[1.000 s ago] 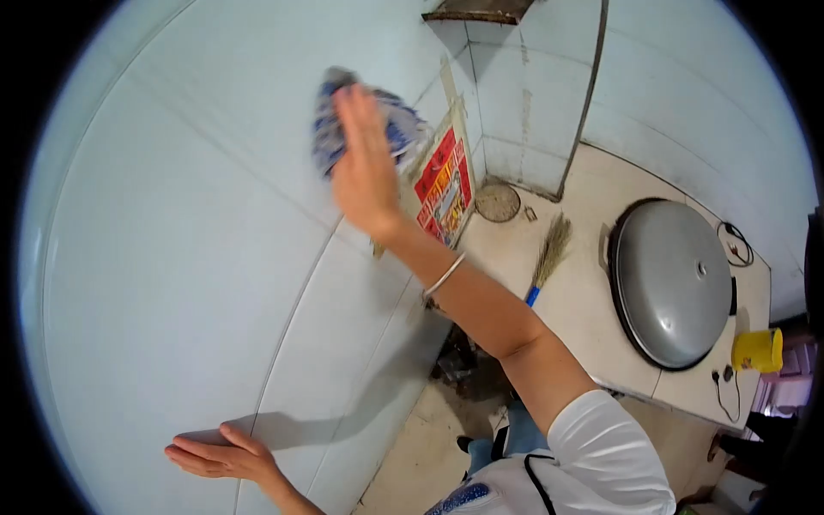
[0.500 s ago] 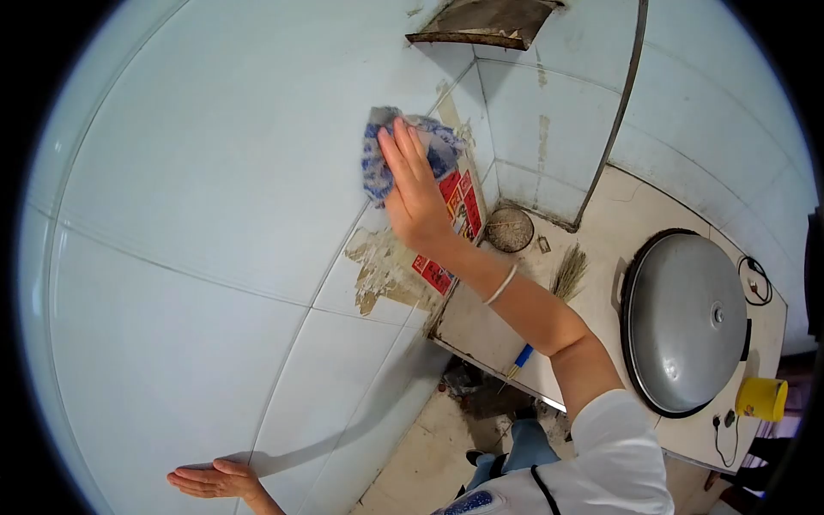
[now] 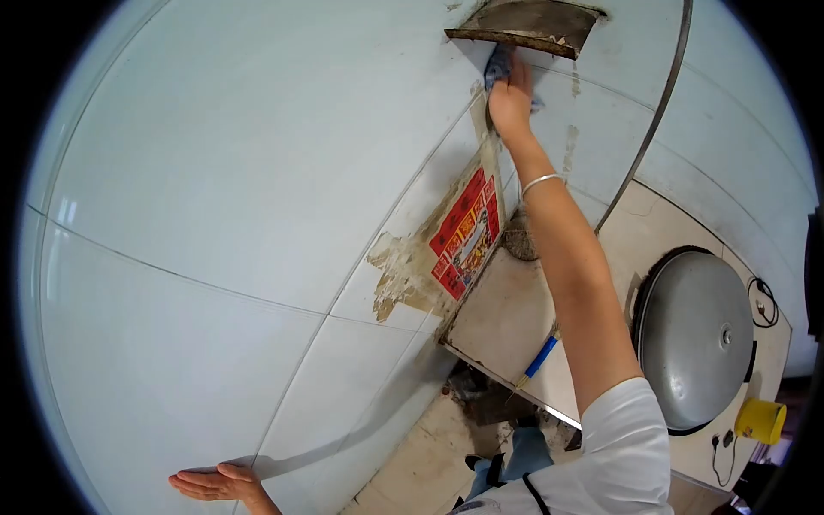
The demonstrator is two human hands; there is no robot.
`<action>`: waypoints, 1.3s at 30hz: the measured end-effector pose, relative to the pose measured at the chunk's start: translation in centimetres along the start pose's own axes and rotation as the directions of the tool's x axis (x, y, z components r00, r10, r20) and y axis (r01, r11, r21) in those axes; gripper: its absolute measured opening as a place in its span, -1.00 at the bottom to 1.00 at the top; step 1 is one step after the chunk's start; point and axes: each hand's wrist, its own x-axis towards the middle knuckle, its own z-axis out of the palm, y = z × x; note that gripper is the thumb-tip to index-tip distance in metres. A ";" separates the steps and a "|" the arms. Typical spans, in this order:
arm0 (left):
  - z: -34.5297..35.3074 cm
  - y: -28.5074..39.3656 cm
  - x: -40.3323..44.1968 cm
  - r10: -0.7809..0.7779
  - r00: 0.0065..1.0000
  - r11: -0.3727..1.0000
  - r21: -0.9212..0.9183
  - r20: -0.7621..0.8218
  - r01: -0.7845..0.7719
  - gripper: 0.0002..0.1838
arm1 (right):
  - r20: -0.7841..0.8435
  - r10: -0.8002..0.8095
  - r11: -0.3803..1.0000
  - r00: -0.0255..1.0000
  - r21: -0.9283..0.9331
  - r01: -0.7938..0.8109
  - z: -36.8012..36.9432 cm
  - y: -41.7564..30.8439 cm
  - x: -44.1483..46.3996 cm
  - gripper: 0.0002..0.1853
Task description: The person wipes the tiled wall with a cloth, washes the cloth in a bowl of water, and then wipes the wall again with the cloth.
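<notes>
Blue-grey cloth (image 3: 498, 65) being held against tiled wall (image 3: 283, 172) in right hand (image 3: 512, 107), just under rust-edged ledge (image 3: 532, 34); left hand (image 3: 215, 482) being rested lower down, fingers straight, nothing gripped. Broad stretch seemingly being finished (judging by shine); flaking residue (image 3: 396, 275) being left beside red poster (image 3: 466, 236).

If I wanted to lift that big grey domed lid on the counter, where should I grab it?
Probably by the small round knob, fingers coming straight down from above. The lid sits dome side up, and the knob rises from its top; the smooth, broad curve around it looks hard to pinch.
</notes>
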 end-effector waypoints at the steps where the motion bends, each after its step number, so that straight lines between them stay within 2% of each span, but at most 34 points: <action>1: 0.0 0.1 0.0 -0.004 1.000 1.000 0.002 0.007 0.004 -0.36 | 0.000 -0.001 1.000 1.000 -0.002 0.001 -0.1 1.2 -1.5 -0.49; 3: 0.0 0.0 -0.1 -0.015 1.000 1.000 0.002 0.005 0.015 -0.36 | 0.052 0.263 0.964 0.963 -0.056 -0.260 0.5 3.8 -4.6 -0.49; 4: 0.1 -0.3 -0.2 -0.019 1.000 1.000 0.003 0.005 0.019 -0.35 | 0.047 0.258 0.966 0.965 -0.044 -0.256 -0.1 3.0 -4.4 -0.49; 6: 0.4 -0.4 -0.6 -0.033 0.999 0.999 0.009 0.001 0.033 -0.34 | 0.155 0.319 0.941 0.935 0.065 -0.332 -1.1 1.6 -3.5 -0.48; 7: 0.3 -0.4 -0.4 -0.025 1.000 1.000 -0.009 0.007 0.025 -0.34 | 0.092 0.150 0.979 0.984 0.125 -0.161 -0.6 0.9 -2.5 -0.45; 9: 0.2 -0.1 -0.4 -0.021 1.000 1.000 -0.018 0.015 0.021 -0.33 | 0.058 0.172 0.976 0.983 0.127 -0.178 -0.1 -1.8 1.1 -0.46; 11: 0.0 -0.4 0.0 0.012 1.000 1.000 -0.020 -0.001 -0.012 -0.35 | 0.028 0.222 0.968 0.975 0.116 -0.224 0.1 -3.2 0.9 -0.46; 14: 0.1 -0.6 -0.4 0.006 1.000 0.999 -0.036 0.019 -0.005 -0.35 | 0.008 0.187 0.975 0.982 0.118 -0.187 0.4 -5.0 1.7 -0.48; 15: -0.2 -0.7 -0.6 0.002 1.000 1.000 -0.026 0.022 -0.002 -0.35 | 0.138 0.148 0.970 0.979 0.172 -0.171 0.4 -6.2 1.4 -0.48; 18: 0.1 -0.5 -0.3 0.010 1.000 0.998 -0.062 0.016 -0.009 -0.34 | 0.259 0.101 0.976 0.961 0.161 -0.146 -1.7 -7.7 0.6 -0.49; 20: -0.1 -0.5 -0.5 -0.002 0.999 0.998 -0.064 0.035 0.004 -0.34 | 0.202 0.027 0.965 0.979 0.249 -0.078 -2.4 -10.0 -1.5 -0.50; 21: -0.1 -0.2 -0.4 -0.008 1.000 0.998 -0.070 0.030 0.010 -0.34 | 0.118 -0.150 0.962 0.982 0.246 0.117 -2.2 -10.0 -3.3 -0.49; 24: -0.1 -0.2 -0.1 0.002 1.000 0.997 -0.073 0.023 0.000 -0.34 | 0.160 -0.185 0.957 0.970 0.256 0.140 -4.0 -12.0 -5.3 -0.46; 26: -0.2 -0.3 -0.4 0.004 0.999 0.998 -0.068 0.035 -0.002 -0.34 | 0.204 -0.459 0.884 0.865 0.200 0.422 -4.5 -14.6 -7.4 -0.47; 27: 0.0 0.0 -0.3 -0.014 1.000 0.998 -0.064 0.022 0.015 -0.34 | 0.190 -0.476 0.875 0.859 0.203 0.440 -3.9 -15.9 -6.9 -0.47; 29: -0.2 -0.2 -0.3 -0.001 0.999 0.998 -0.063 0.033 0.003 -0.34 | 0.082 -0.395 0.881 0.915 0.315 0.352 -3.6 -18.2 -6.7 -0.50; 30: 0.1 -0.3 -0.3 -0.015 1.000 0.998 -0.055 0.018 0.016 -0.34 | 0.066 -0.408 0.873 0.911 0.321 0.367 -3.2 -19.9 -5.3 -0.50; 32: -0.1 -0.4 -0.5 0.007 0.999 0.998 -0.056 0.036 -0.005 -0.35 | 0.121 -0.192 0.963 0.974 0.212 0.164 -3.2 -22.4 -2.5 -0.58; 34: 0.1 -0.5 -0.6 0.002 0.999 0.999 -0.049 0.035 0.000 -0.34 | -0.058 -0.167 0.950 0.984 0.256 0.177 -1.0 -24.3 3.3 -0.62; 36: 0.1 -0.4 -0.8 0.000 0.999 0.999 -0.042 0.033 0.001 -0.34 | -0.089 -0.086 0.996 0.992 0.012 0.088 2.7 -20.3 9.2 -0.48; 37: 0.1 -0.5 -0.9 0.015 0.999 0.998 -0.058 0.037 -0.012 -0.34 | 0.050 0.178 0.974 0.983 0.136 -0.183 2.9 -17.3 12.7 -0.51; 39: 0.2 -0.6 -1.0 0.020 0.999 0.998 -0.058 0.035 -0.018 -0.34 | 0.067 0.291 0.950 0.954 0.102 -0.297 1.9 -17.1 14.6 -0.56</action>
